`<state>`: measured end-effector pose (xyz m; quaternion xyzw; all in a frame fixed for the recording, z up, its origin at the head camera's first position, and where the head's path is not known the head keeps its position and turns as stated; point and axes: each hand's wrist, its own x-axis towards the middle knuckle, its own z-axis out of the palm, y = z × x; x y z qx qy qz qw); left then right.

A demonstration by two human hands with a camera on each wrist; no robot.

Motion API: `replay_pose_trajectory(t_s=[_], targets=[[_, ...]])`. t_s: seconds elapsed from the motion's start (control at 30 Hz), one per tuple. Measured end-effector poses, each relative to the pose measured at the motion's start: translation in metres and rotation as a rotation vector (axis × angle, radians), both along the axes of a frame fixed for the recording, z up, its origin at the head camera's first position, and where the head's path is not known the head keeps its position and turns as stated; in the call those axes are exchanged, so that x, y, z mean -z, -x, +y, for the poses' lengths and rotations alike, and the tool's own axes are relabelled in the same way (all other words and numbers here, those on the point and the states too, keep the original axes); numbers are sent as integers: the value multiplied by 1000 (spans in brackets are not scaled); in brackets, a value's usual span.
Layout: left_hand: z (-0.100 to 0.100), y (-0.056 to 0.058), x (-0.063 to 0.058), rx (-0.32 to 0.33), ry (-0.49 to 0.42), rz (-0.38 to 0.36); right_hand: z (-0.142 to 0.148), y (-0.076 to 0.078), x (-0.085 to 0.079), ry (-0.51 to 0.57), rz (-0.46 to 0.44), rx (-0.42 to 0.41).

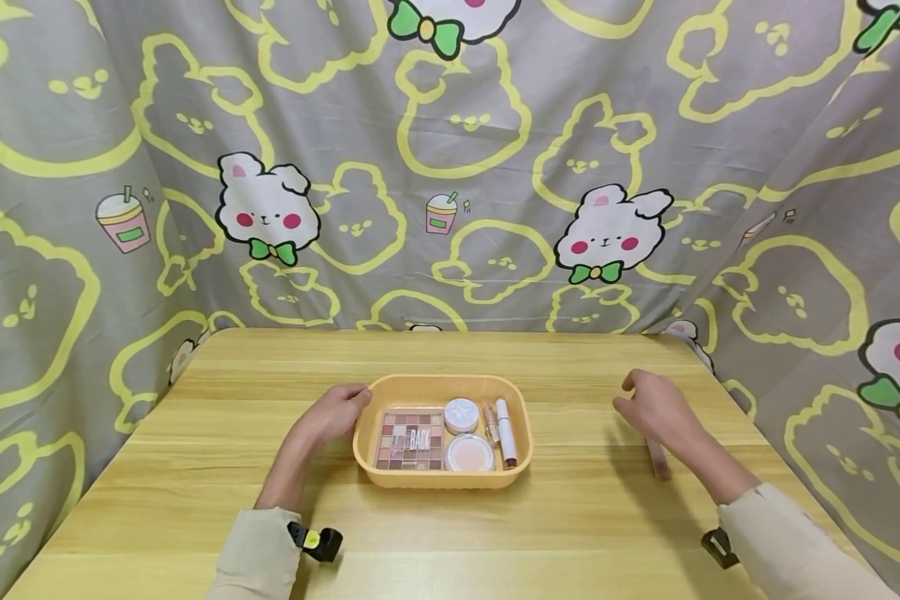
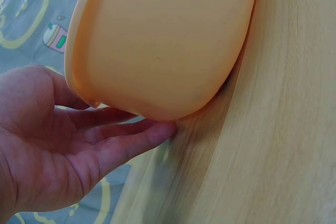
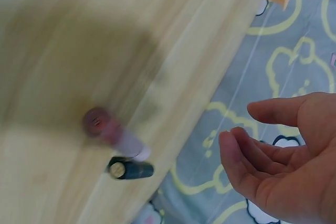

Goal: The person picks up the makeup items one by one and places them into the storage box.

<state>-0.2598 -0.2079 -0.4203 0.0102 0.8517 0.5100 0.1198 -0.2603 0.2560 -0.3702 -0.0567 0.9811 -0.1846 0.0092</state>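
Observation:
A yellow-orange plastic tray stands on the table, and my left hand grips its left rim. In the left wrist view the fingers lie along the outside of the tray wall, the thumb tip hidden behind the rim. My right hand hovers over the table's right side, holding nothing, thumb and bent fingers apart. Below it lie a pink-and-clear lip gloss tube and a short dark tube with a gold-coloured end. The head view shows part of a pinkish tube under the wrist.
Inside the tray are an eyeshadow palette, a round white case with a star, a clear-lidded powder compact, a white tube with a dark end and a slim clear tube. A patterned curtain borders the wooden table.

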Motion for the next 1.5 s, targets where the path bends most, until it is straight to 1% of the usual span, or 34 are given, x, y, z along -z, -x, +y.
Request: replay_pose_trajectory(t_s=[0.13, 0.3, 0.63, 0.73, 0.9, 1.1, 1.2, 1.33, 1.5], targets=[[-1, 0, 1, 3, -1, 3, 12, 0, 5, -32, -51, 13], [-2, 1, 2, -11, -4, 1, 23, -2, 9, -83, -66, 15], [-2, 2, 1, -11, -8, 3, 33, -8, 17, -133, -136, -3], [-2, 1, 0, -13, -15, -2, 33, -8, 19, -121, -179, -1], [-2, -1, 0, -1, -12, -1, 32, -9, 22, -97, -198, -1], [-2, -2, 0, 6, -14, 1, 33, -11, 27, 6, -247, 40], [-2, -1, 0, 3, -17, -4, 34, -12, 29, 32, -266, 59], [-1, -1, 0, 1, -18, -7, 34, -10, 29, 37, -264, 63], [-1, -1, 0, 5, -21, 1, 36, -9, 32, 19, -234, 56]])
